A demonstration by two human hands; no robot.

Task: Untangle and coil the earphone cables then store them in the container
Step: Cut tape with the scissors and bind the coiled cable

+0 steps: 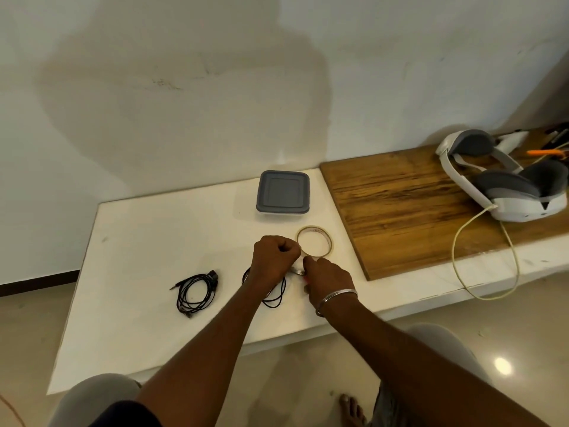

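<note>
On the white table lies one black earphone cable (197, 292), loosely coiled, to the left of my hands. A second black earphone cable (275, 295) lies partly under my left forearm. My left hand (275, 255) is a closed fist beside a roll of clear tape (314, 241) and pinches a pale strip of tape (296, 269) that runs to my right hand. My right hand (329, 280), with a metal bangle on its wrist, is closed on that strip's other end and on a small, mostly hidden tool with a red part. The container (282, 192), grey lid on, stands behind the tape.
A wooden board (400, 211) lies to the right and carries a white and grey headset (505, 183). The headset's pale cable (455, 257) loops over the table's front edge. Pens and an orange tool (545, 152) are at the far right. My knees are below the table edge.
</note>
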